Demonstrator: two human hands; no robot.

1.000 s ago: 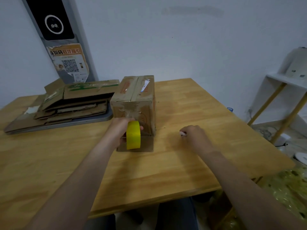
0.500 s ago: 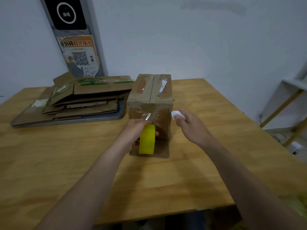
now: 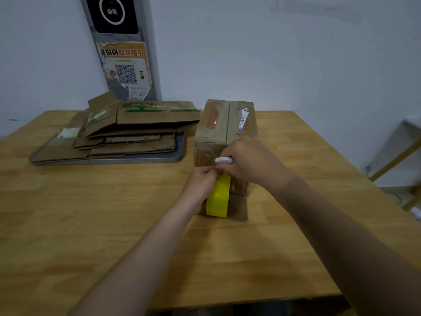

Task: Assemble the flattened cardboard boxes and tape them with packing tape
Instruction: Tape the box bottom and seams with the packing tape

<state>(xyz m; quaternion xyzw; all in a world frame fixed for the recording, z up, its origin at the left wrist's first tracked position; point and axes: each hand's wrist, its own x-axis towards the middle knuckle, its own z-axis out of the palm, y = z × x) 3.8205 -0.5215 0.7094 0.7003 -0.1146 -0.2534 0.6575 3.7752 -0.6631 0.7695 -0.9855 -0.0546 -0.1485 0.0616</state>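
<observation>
Assembled cardboard box (image 3: 225, 128) stands just right of frame centre on the wooden table (image 3: 91, 213). Its top flaps are closed, with a seam down the middle, torn label scraps and an orange print on top. The near face is partly hidden by both hands.

Left hand (image 3: 200, 184), centre frame: fingers curled round a yellow tape roll (image 3: 218, 198). The roll is held on edge against the near face of the box, low down, its bottom rim at or close to the table; contact cannot be told. Thumb and forefinger are bunched at the top of the roll, but whether they pinch a tape end cannot be told.

Right hand (image 3: 252, 164), just above and right of the roll: fingers closed on a small white object (image 3: 224, 160) that sticks out leftward from the fist, against the box face. What it is cannot be made out. The two hands touch at the knuckles.

Left of the box, mid-left of frame: a stack of flattened cardboard (image 3: 127, 133), several layers, the top piece with green print, lying on a grey tray (image 3: 159, 158). The stack's right edge sits near the box, not clearly touching.

Upper left, on the wall: a grey panel (image 3: 150, 53) with a dark screen, and a worn orange poster with QR code (image 3: 126, 71) below it. Right edge of frame: a white shelf (image 3: 401, 142) on yellow legs, blurred.
</observation>
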